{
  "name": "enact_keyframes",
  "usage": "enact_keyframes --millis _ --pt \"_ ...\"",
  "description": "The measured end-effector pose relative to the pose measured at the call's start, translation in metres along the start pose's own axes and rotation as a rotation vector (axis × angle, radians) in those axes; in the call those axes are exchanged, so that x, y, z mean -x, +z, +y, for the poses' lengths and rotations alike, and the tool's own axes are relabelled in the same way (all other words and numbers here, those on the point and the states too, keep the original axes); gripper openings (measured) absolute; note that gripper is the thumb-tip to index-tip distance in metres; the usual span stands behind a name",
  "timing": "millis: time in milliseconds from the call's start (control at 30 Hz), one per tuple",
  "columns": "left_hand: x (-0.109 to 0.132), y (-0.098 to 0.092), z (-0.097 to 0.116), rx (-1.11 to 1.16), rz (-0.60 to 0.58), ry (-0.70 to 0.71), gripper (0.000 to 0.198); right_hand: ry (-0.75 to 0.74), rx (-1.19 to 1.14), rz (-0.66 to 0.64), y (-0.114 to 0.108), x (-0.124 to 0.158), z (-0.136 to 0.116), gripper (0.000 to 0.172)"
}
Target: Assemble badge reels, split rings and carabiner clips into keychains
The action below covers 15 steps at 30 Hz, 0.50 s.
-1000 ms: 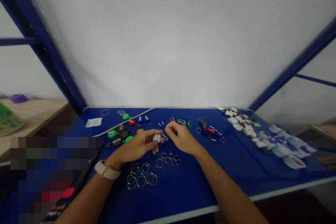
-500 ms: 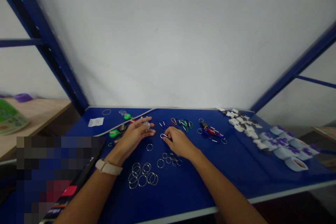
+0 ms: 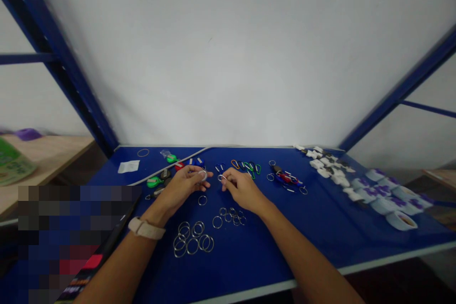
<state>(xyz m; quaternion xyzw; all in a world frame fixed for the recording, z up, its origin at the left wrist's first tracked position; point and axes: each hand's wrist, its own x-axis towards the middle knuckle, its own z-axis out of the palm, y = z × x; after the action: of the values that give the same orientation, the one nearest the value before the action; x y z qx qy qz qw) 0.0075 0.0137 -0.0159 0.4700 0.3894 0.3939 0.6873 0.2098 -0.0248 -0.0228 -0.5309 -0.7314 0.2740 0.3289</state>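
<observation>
The left hand (image 3: 188, 181) grips a whitish piece (image 3: 203, 176), the right hand (image 3: 240, 187) a metal loop (image 3: 220, 178); rings (image 3: 187, 244) lie toward the table's (image 3: 256, 256) near edge.

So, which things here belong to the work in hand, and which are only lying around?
Probably in use:
round piece in left hand
metal loop in right hand
loose metal rings
coloured carabiners
round coloured pieces

Probably just lying about:
white paper
grey cable
purple roll at left
white-and-purple pieces at right

Left hand (image 3: 184, 184) held pale round piece (image 3: 203, 175); right hand (image 3: 244, 188) pinched metal loop (image 3: 219, 178); loose rings (image 3: 198, 245) lay on blue worktop (image 3: 256, 256).
</observation>
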Motion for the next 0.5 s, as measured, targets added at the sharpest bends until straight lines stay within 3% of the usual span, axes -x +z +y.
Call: enact_keyframes --millis 333,500 --pt "0.004 0.0057 0.0003 -0.091 -0.106 -0.005 0.024 0.02 -0.06 0.022 0.0072 0.0018 -0.006 0.02" --pt "0.0049 0.0076 0.0 -0.182 -0.193 0.023 0.021 -0.067 -0.212 -0.119 0.0068 0.0022 -0.0055 0.022"
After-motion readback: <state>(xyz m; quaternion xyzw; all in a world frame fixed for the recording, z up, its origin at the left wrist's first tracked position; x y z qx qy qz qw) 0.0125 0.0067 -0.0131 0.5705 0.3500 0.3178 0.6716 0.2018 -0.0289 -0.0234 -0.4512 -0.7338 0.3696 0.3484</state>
